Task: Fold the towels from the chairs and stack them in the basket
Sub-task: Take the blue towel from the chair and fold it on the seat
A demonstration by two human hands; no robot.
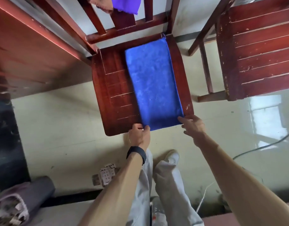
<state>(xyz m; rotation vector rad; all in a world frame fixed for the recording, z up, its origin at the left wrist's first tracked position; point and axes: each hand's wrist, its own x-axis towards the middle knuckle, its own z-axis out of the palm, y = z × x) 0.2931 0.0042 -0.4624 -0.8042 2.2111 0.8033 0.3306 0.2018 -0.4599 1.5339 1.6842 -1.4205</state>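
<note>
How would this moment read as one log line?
step: folding blue towel on chair seat | left hand: pinching near corner | right hand: at other near corner | basket: unseen

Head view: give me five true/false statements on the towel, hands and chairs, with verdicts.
1. The blue towel lies flat on the chair seat. True.
2. The left hand grips the towel's far end, by the chair back. False: it pinches the near left corner, at the seat's front edge.
3. The right hand touches the towel's near right corner. True.
4. The towel covers the whole seat. False: it is a long strip on the seat's right part; wood shows bare on the left.
5. A purple cloth hangs on the chair back. True.
</note>
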